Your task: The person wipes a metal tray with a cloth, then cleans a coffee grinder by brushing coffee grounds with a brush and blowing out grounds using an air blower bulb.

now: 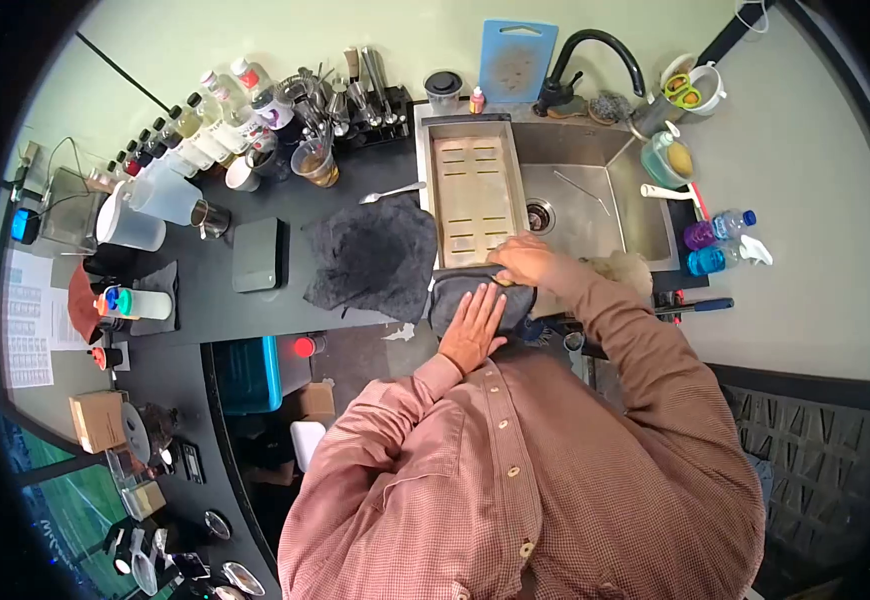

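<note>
At the front edge of the sink, a dark grey cloth (449, 297) hangs over the counter edge close to my body. My left hand (472, 328) lies flat on it with the fingers stretched out. On the far right corner of this cloth, my right hand (525, 262) has its fingers curled; its fingertips are partly hidden. Just beyond both hands is a slotted metal tray (473, 190) set over the left part of the sink. A second dark cloth (375, 250) lies crumpled on the counter to the left.
The sink basin (570, 185) has a black faucet (595, 36) behind it. A blue cutting board (518, 62) leans on the wall. Left stand bottles (220, 125), a cup of amber liquid (315, 163), a spoon (392, 192) and a flat grey device (258, 255). Spray bottles (730, 258) are right.
</note>
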`<action>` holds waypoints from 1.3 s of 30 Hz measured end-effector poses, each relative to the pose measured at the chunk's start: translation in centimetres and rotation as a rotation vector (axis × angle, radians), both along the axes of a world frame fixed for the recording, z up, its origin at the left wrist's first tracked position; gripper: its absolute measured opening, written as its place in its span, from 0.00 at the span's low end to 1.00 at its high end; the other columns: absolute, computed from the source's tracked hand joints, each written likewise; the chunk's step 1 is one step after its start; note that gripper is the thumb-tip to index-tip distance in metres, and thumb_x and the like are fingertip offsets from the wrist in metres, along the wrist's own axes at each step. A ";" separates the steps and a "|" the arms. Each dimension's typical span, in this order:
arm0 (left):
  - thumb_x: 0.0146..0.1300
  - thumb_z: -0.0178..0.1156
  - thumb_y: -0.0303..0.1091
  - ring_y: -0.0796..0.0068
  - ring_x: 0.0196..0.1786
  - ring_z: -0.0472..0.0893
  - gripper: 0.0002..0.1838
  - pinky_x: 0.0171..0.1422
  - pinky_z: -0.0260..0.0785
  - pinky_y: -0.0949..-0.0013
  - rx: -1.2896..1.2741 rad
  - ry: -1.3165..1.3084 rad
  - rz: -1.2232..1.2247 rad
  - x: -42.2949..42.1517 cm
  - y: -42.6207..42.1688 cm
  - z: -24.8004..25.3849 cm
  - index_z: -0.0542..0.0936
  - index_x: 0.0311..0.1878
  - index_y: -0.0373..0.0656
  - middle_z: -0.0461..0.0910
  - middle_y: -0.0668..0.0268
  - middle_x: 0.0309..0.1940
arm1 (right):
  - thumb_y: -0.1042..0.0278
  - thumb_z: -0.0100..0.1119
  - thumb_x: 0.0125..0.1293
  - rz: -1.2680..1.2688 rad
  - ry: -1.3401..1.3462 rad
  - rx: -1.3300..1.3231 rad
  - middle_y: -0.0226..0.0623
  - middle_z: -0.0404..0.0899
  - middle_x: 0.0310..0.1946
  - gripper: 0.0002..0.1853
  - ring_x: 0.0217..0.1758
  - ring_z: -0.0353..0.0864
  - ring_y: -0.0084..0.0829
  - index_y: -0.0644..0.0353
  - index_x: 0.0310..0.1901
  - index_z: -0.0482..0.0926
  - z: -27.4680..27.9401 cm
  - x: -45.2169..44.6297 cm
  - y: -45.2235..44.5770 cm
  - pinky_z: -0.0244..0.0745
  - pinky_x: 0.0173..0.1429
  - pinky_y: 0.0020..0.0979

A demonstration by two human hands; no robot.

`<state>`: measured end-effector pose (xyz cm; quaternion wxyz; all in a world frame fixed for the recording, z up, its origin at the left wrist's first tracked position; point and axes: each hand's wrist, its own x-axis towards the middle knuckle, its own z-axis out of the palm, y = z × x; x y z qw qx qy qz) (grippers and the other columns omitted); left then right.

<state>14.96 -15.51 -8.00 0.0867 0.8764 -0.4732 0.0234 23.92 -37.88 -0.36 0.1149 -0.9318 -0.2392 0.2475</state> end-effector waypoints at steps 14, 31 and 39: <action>0.65 0.57 0.73 0.52 0.73 0.68 0.49 0.76 0.56 0.44 -0.060 0.214 0.139 5.1 -3.1 0.2 0.72 0.71 0.34 0.73 0.53 0.68 | 0.60 0.65 0.65 -0.125 -0.040 0.230 0.43 0.87 0.49 0.19 0.59 0.83 0.48 0.56 0.55 0.84 7.0 0.4 -0.4 0.75 0.66 0.47; 0.75 0.59 0.52 0.48 0.74 0.73 0.32 0.80 0.64 0.49 -0.182 0.285 0.069 1.6 4.2 3.6 0.75 0.71 0.37 0.76 0.51 0.70 | 0.60 0.65 0.70 -0.109 -0.117 0.026 0.40 0.86 0.52 0.19 0.62 0.80 0.44 0.50 0.61 0.84 0.1 -2.0 0.4 0.69 0.71 0.49; 0.73 0.64 0.43 0.43 0.70 0.75 0.25 0.75 0.68 0.50 -0.418 0.315 0.348 -1.7 5.8 4.8 0.78 0.66 0.36 0.79 0.47 0.65 | 0.61 0.58 0.75 -0.200 -0.533 0.213 0.42 0.79 0.62 0.22 0.70 0.72 0.45 0.53 0.68 0.78 -1.1 -7.0 1.2 0.64 0.74 0.49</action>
